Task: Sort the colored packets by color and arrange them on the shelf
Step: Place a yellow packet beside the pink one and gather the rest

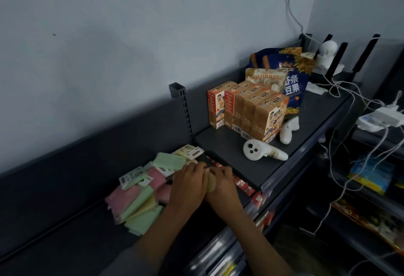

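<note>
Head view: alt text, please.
Both hands, left hand and right hand, meet around a pale yellow packet beside a loose pile of pink, green and yellow packets on a dark shelf.

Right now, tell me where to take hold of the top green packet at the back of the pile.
Pinch the green packet by its free left edge, coming from above and the left. It lies flat on top of the pile; its right end runs under the left hand, so that side is blocked.
</note>
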The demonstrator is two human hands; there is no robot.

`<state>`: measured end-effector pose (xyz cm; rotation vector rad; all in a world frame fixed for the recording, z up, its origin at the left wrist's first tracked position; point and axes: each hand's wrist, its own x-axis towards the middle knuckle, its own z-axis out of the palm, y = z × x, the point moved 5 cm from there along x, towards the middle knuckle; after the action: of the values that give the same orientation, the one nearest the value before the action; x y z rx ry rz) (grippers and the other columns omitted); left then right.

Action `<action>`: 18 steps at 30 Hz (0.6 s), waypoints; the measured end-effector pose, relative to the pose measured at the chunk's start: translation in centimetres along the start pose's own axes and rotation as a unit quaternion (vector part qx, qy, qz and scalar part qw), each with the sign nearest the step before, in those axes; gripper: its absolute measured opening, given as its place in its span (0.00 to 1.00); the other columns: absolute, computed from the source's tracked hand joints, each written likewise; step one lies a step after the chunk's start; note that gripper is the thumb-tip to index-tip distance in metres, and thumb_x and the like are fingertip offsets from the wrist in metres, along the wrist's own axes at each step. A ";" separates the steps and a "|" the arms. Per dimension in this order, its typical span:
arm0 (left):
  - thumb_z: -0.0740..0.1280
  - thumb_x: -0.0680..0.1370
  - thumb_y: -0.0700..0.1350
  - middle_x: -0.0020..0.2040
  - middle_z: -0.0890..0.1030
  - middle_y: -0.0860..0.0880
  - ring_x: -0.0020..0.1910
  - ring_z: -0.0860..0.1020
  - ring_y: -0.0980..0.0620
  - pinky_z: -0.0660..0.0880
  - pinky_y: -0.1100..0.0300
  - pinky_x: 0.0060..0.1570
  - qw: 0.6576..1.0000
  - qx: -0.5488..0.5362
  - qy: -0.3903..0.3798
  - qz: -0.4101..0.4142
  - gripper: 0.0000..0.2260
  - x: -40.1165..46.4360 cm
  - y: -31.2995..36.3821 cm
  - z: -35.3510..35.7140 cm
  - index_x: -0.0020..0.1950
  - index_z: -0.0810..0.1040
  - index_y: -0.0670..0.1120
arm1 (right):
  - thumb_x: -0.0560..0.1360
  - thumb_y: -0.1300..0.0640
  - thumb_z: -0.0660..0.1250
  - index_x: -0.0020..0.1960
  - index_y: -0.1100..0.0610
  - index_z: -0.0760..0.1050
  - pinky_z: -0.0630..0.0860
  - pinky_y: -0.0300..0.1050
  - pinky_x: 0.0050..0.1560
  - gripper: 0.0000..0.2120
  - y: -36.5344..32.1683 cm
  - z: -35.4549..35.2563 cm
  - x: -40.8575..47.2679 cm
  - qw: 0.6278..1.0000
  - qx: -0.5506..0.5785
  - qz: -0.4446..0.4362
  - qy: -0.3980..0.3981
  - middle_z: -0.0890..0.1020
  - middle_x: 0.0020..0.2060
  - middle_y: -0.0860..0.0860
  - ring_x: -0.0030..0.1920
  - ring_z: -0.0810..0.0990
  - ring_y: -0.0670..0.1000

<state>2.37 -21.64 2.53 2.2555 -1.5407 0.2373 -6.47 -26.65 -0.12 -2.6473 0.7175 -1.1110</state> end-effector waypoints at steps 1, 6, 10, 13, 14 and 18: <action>0.49 0.84 0.54 0.53 0.79 0.49 0.50 0.78 0.48 0.76 0.48 0.51 1.000 -0.002 -0.007 -0.011 0.18 -0.2 -0.4 0.0 0.61 0.76 0.50 | 0.72 0.59 0.69 0.51 0.55 0.79 0.70 0.47 0.50 0.07 0.2 -0.1 -0.1 0.996 0.069 0.053 -0.003 0.81 0.46 0.50 0.48 0.75 0.52; 0.52 0.85 0.54 0.54 0.74 0.49 0.49 0.77 0.48 0.77 0.49 0.47 0.996 -0.018 0.001 -0.087 0.15 -1.8 -3.4 -1.9 0.62 0.74 0.51 | 0.70 0.50 0.74 0.62 0.41 0.73 0.66 0.28 0.47 0.23 -0.1 2.3 -0.3 0.938 0.268 0.186 -0.118 0.79 0.56 0.46 0.54 0.74 0.44; 0.61 0.81 0.41 0.57 0.74 0.43 0.48 0.78 0.45 0.78 0.49 0.41 0.994 -0.023 -0.003 -0.106 0.08 -4.2 -5.7 -3.1 0.60 0.73 0.45 | 0.71 0.55 0.76 0.65 0.40 0.75 0.69 0.23 0.48 0.25 -2.7 3.0 0.4 0.916 0.334 0.170 -0.143 0.75 0.58 0.49 0.52 0.74 0.39; 0.71 0.74 0.36 0.52 0.75 0.41 0.45 0.78 0.42 0.79 0.48 0.35 0.994 -0.011 0.021 -0.111 0.16 -6.3 -7.6 -4.1 0.57 0.70 0.44 | 0.74 0.61 0.74 0.60 0.34 0.73 0.71 0.26 0.55 0.26 -5.4 3.0 0.6 0.894 0.399 0.147 -0.141 0.70 0.60 0.44 0.59 0.74 0.41; 0.70 0.75 0.39 0.50 0.77 0.41 0.44 0.79 0.42 0.79 0.48 0.34 0.992 0.014 0.024 -0.120 0.13 -7.1 -8.0 -4.7 0.56 0.70 0.43 | 0.75 0.62 0.73 0.60 0.32 0.71 0.72 0.27 0.55 0.27 -6.4 3.1 0.6 0.891 0.408 0.136 -0.144 0.70 0.61 0.41 0.61 0.73 0.41; 0.47 0.83 0.56 0.53 0.81 0.43 0.48 0.79 0.45 0.77 0.49 0.46 0.968 0.008 0.086 -0.234 0.24 -10.5 -10.6 -7.1 0.61 0.75 0.43 | 0.74 0.65 0.74 0.72 0.41 0.68 0.73 0.31 0.59 0.34 -9.7 5.4 0.3 0.862 0.448 0.154 -0.178 0.68 0.68 0.46 0.62 0.71 0.34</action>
<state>8.75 -6.39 2.79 2.4582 -0.8887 0.2973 1.05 -18.53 -0.40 -1.7709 0.3772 -0.6031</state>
